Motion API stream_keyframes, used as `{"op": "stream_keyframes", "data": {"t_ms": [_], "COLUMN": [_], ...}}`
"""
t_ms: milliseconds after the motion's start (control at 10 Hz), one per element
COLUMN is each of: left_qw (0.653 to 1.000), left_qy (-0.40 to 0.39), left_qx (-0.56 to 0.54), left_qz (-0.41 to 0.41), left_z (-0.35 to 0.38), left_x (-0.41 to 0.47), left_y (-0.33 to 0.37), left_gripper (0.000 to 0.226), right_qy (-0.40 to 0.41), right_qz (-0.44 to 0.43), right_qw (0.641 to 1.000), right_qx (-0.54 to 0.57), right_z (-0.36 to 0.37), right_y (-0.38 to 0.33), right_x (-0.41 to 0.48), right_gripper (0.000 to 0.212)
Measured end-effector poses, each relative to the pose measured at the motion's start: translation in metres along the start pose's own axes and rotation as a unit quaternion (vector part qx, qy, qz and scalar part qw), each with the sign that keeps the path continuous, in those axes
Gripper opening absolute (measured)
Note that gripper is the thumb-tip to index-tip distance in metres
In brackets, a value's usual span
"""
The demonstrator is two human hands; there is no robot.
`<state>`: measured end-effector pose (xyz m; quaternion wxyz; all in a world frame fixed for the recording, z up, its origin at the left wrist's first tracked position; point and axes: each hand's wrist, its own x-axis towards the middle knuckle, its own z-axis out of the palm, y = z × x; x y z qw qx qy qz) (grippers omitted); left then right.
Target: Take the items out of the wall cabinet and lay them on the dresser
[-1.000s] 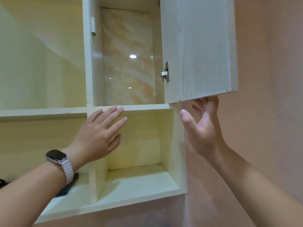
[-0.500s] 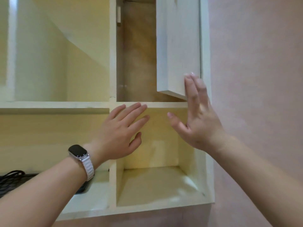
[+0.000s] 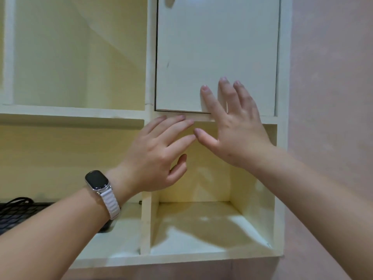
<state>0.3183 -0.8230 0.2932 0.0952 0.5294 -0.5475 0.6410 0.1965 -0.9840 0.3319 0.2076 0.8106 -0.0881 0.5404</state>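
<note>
- Head view: we see the wall cabinet (image 3: 148, 57) with its door (image 3: 212, 57) shut flat, hiding that compartment.
- A dark corded item (image 3: 18, 213) lies on the lower left shelf. It is cut off by the frame edge and partly behind the left forearm, and we cannot identify it.
- The right grip (image 3: 236, 134) is released, straight fingers flat on the door's lower part.
- The left grip (image 3: 155, 156) is released and holds nothing, fingers spread before the lower right cubby.
</note>
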Motion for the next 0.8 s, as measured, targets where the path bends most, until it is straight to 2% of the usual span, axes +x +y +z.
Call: {"op": "stream_keyframes", "data": {"t_ms": [200, 400, 600, 800], "left_qw": [0.999, 1.000, 0.999, 0.995], "left_qy": [0.022, -0.003, -0.020, 0.012], "left_qx": [-0.019, -0.008, -0.012, -0.063], "left_qz": [-0.015, -0.021, -0.041, -0.073], "left_z": [0.001, -0.001, -0.005, -0.010], "left_x": [-0.001, -0.002, -0.010, -0.038], "left_y": [-0.001, 0.000, 0.008, 0.024], "left_gripper": [0.043, 0.048, 0.046, 0.041], "right_qy": [-0.037, -0.070, -0.047, -0.068], "right_qz": [0.003, 0.014, 0.031, 0.046], "right_qw": [0.999, 0.997, 0.998, 0.996], "right_qx": [-0.027, -0.028, 0.017, 0.018], "right_z": [0.005, -0.006, -0.014, -0.022], "right_y": [0.002, 0.000, -0.010, -0.026], "right_x": [0.003, 0.001, -0.029, -0.071], "right_gripper": [0.082, 0.077, 0.070, 0.067]}}
